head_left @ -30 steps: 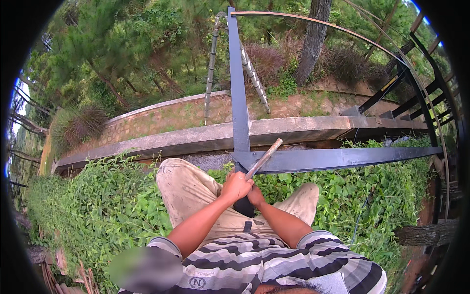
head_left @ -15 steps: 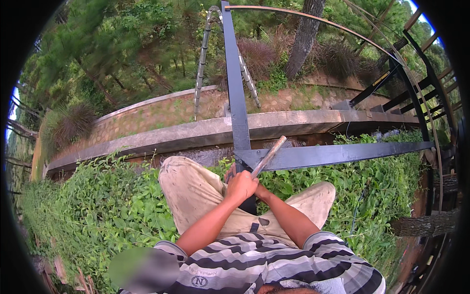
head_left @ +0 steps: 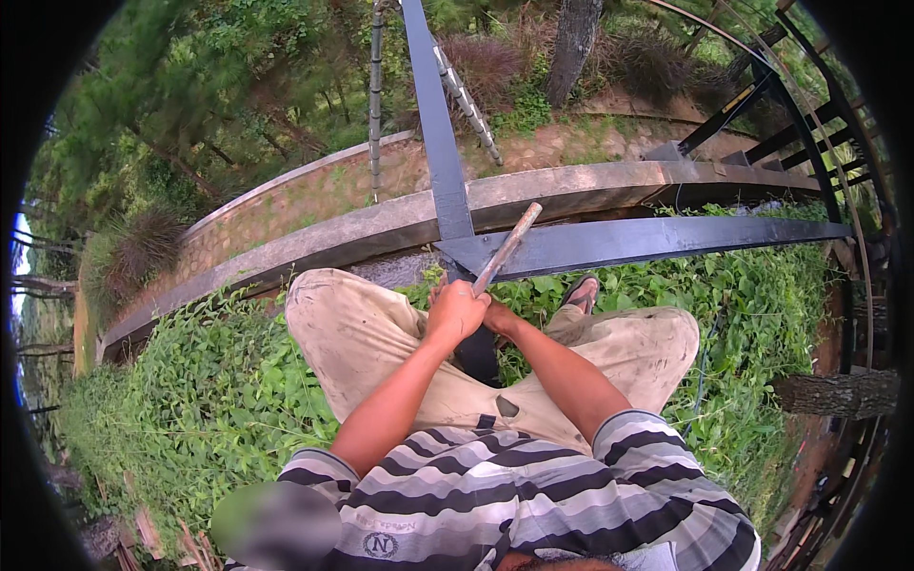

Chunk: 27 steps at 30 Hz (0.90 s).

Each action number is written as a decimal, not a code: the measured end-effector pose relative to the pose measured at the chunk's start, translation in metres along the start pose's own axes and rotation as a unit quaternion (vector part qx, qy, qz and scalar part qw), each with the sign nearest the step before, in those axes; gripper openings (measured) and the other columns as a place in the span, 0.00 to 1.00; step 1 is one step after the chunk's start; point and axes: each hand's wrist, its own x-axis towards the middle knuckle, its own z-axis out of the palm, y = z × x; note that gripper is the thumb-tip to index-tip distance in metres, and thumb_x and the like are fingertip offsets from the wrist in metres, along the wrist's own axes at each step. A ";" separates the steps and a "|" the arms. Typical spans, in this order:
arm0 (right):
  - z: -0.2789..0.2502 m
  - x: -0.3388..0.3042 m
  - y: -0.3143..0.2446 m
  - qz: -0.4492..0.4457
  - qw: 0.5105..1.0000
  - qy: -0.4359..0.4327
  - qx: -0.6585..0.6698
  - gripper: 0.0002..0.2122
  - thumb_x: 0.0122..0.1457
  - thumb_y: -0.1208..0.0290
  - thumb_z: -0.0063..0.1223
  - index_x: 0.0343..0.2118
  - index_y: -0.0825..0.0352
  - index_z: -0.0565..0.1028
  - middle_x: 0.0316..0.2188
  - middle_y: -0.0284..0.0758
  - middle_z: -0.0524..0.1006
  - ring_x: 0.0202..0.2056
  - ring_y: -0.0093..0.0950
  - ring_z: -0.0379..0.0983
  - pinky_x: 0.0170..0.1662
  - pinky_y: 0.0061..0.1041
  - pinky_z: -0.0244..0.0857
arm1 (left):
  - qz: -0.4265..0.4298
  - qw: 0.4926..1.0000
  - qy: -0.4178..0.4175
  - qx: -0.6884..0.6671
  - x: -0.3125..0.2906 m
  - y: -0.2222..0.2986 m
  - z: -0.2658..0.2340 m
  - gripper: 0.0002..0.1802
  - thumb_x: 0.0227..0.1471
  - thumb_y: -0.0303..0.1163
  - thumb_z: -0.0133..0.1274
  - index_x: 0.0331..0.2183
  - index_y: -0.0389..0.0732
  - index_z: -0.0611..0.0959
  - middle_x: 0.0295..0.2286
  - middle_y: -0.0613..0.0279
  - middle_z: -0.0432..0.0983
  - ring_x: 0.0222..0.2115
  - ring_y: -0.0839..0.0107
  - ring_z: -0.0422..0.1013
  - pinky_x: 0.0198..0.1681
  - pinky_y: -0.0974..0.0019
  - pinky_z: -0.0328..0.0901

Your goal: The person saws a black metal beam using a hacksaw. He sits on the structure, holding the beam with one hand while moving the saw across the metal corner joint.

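Your left hand (head_left: 457, 309) is wrapped around the stick (head_left: 509, 246), which pokes out above it to the right, across the wide bar (head_left: 657, 240), while its low end is hidden in your fist. Your right hand (head_left: 500, 319) is just right of your left, but its fingers are hidden, so I can't tell what it grips. Below both hands is a black post (head_left: 479, 364), and above them a tall bar (head_left: 436, 133) gets cut off at the top.
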 end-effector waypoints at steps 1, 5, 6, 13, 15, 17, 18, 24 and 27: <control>0.023 -0.005 -0.007 0.008 1.000 -0.016 -0.004 0.36 0.67 0.44 0.43 0.73 0.48 0.46 0.68 0.47 0.60 0.60 0.56 0.67 0.44 0.66 0.74 | -0.015 1.000 0.015 0.004 -0.007 -0.018 -0.004 0.22 0.49 0.42 0.58 0.29 0.28 0.84 0.27 0.33 0.79 0.33 0.40 0.79 0.41 0.47 0.71; -0.031 0.049 0.035 -0.100 0.985 0.085 -0.108 0.36 0.68 0.47 0.42 0.71 0.66 0.51 0.61 0.55 0.69 0.60 0.51 0.69 0.59 0.50 0.67 | 0.025 0.999 -0.012 0.031 0.007 0.043 -0.002 0.23 0.50 0.44 0.58 0.31 0.28 0.85 0.33 0.33 0.80 0.39 0.38 0.78 0.46 0.46 0.70; -0.127 0.064 0.070 -0.133 0.959 0.190 -0.161 0.36 0.69 0.47 0.42 0.70 0.70 0.52 0.60 0.57 0.70 0.61 0.50 0.69 0.63 0.46 0.64 | 0.096 0.994 -0.045 0.039 0.014 0.119 0.009 0.24 0.51 0.45 0.59 0.34 0.29 0.86 0.37 0.33 0.81 0.42 0.38 0.78 0.50 0.45 0.70; 0.021 -0.043 -0.050 -0.017 0.974 0.083 -0.209 0.31 0.72 0.46 0.31 0.56 0.70 0.76 0.59 0.49 0.74 0.61 0.46 0.70 0.63 0.45 0.61 | 0.031 0.997 0.070 0.005 0.009 -0.018 -0.007 0.21 0.45 0.36 0.58 0.23 0.22 0.79 0.21 0.29 0.74 0.24 0.39 0.76 0.32 0.45 0.67; 0.014 -0.068 -0.051 -0.014 0.970 0.136 -0.199 0.29 0.71 0.45 0.36 0.56 0.67 0.77 0.58 0.46 0.76 0.60 0.43 0.72 0.60 0.46 0.65 | 0.043 0.996 0.051 -0.054 0.019 -0.021 0.003 0.16 0.46 0.31 0.56 0.17 0.30 0.73 0.13 0.58 0.67 0.14 0.70 0.63 0.21 0.56 0.59; 0.006 -0.084 -0.032 -0.002 0.961 0.158 -0.228 0.29 0.69 0.44 0.41 0.53 0.68 0.78 0.55 0.47 0.78 0.56 0.43 0.75 0.58 0.44 0.67 | 0.037 0.997 0.021 -0.057 0.016 -0.015 0.021 0.19 0.45 0.34 0.57 0.19 0.24 0.75 0.15 0.43 0.70 0.18 0.57 0.69 0.27 0.50 0.63; 0.003 -0.087 -0.032 -0.006 0.954 0.171 -0.247 0.29 0.69 0.44 0.43 0.52 0.69 0.79 0.53 0.48 0.79 0.55 0.43 0.77 0.57 0.43 0.68 | 0.037 0.997 0.017 -0.058 0.017 -0.009 0.020 0.21 0.45 0.35 0.57 0.20 0.22 0.76 0.17 0.36 0.71 0.19 0.51 0.72 0.30 0.47 0.65; -0.045 -0.112 -0.052 0.007 0.824 0.314 0.471 0.16 0.63 0.72 0.39 0.49 0.71 0.76 0.37 0.42 0.82 0.33 0.38 0.82 0.31 0.40 0.74 | 0.031 0.997 0.018 -0.070 0.015 -0.015 0.010 0.20 0.46 0.34 0.57 0.18 0.24 0.75 0.14 0.43 0.69 0.17 0.58 0.68 0.28 0.48 0.64; -0.101 -0.110 -0.037 -0.116 0.640 0.336 0.681 0.25 0.74 0.48 0.32 0.60 0.66 0.64 0.51 0.43 0.75 0.45 0.42 0.78 0.46 0.50 0.74 | 0.033 0.997 0.011 -0.062 0.017 -0.006 0.012 0.20 0.47 0.34 0.57 0.17 0.24 0.74 0.13 0.46 0.68 0.17 0.60 0.67 0.27 0.49 0.63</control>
